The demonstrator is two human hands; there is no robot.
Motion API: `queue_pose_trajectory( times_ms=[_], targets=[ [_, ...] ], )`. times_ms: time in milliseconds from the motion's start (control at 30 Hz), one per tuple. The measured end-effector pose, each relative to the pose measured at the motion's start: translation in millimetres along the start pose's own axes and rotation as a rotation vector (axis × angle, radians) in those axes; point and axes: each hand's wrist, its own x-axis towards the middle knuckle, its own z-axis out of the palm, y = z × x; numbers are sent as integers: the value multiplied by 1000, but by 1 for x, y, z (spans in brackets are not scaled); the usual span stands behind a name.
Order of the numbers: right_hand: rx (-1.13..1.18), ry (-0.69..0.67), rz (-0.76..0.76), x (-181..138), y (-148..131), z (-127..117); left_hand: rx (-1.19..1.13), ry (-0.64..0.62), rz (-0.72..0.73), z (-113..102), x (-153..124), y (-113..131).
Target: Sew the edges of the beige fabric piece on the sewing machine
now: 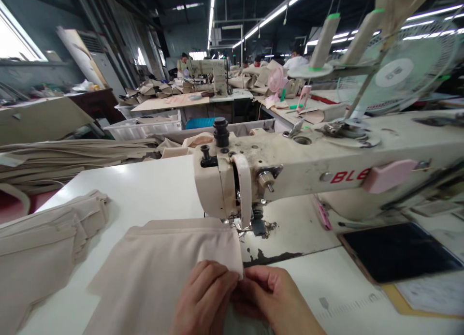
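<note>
A beige fabric piece (163, 267) lies on the white sewing table (152, 190) in front of a cream sewing machine (290, 170). Its far edge reaches under the machine's head near the presser foot (246, 226). My left hand (205, 298) presses on the fabric's near right corner, fingers curled over it. My right hand (275, 296) meets it from the right and pinches the same corner edge. Both hands are at the bottom middle of the view, just short of the needle area.
A stack of beige pieces (43, 248) sits at the left. A dark phone or tablet (398, 250) lies at the right on a board. Thread cones (324, 40) and a fan (402, 69) stand behind the machine. Other workers and machines are in the background.
</note>
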Motion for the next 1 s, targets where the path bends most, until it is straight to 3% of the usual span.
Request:
queue_pose_trajectory(
  times_ms=[200, 467, 733, 833, 933, 1000],
  targets=[
    [-50, 6, -66, 1, 12, -3, 101, -26, 167, -1, 2, 1],
    [-153, -58, -92, -9, -8, -6, 162, -75, 166, -4, 7, 0],
    [63, -92, -65, -9, -10, -2, 122, -31, 151, -4, 7, 1],
    [-2, -137, -79, -11, -4, -6, 123, -36, 139, -5, 9, 1],
    [-327, -23, -268, -11, -1, -18, 149, -35, 149, -6, 10, 2],
    [-718, 64, -626, -10, -7, -28, 131, -33, 153, -6, 7, 4]
  ],
)
